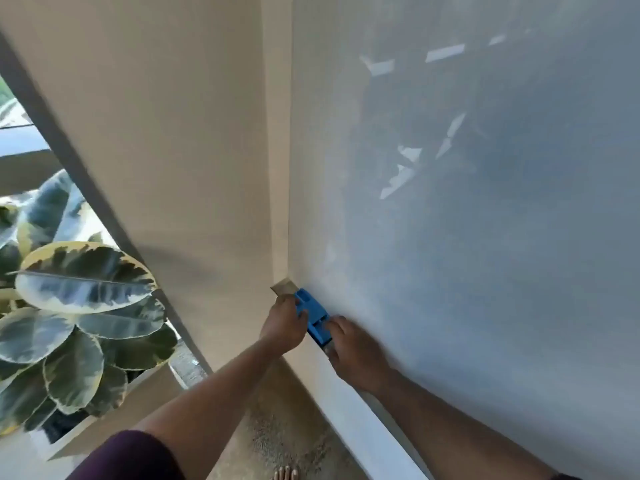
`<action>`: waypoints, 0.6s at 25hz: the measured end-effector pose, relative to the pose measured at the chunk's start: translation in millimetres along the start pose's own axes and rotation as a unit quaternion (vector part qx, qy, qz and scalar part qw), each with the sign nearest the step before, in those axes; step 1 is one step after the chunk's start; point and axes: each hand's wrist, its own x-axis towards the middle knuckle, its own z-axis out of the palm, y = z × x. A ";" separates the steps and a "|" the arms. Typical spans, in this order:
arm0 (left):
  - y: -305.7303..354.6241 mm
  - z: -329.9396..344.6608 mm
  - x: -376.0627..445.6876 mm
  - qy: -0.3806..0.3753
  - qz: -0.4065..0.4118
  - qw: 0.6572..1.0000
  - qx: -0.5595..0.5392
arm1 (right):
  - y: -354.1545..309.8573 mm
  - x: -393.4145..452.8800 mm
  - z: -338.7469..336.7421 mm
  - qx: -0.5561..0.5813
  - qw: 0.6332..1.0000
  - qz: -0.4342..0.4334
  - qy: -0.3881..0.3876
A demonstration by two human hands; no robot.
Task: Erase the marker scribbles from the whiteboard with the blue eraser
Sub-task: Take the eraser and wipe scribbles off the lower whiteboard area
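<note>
The blue eraser (313,317) sits at the lower left corner of the whiteboard (485,220), pressed against the board's bottom edge. My left hand (285,323) grips its left side and my right hand (353,348) holds its lower right end. The glossy board fills the right of the view and shows only pale smears and window reflections; I see no clear marker lines on it.
A beige wall (180,150) meets the board at a corner on the left. A large variegated plant (79,306) in a white planter (114,420) stands at lower left. Carpet (287,427) lies below, with my bare toes at the bottom edge.
</note>
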 end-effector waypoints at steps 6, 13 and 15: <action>-11.4 12.9 44.9 -0.053 -0.021 0.994 0.096 | -1.2 42.8 25.5 -0.005 0.999 0.031 -0.011; -19.4 14.9 63.1 -0.045 -0.044 0.995 0.072 | -4.7 44.2 38.1 -0.058 0.997 0.020 0.039; -17.8 13.3 64.2 -0.041 -0.045 0.996 0.065 | -2.8 42.9 38.3 -0.076 0.995 0.007 0.061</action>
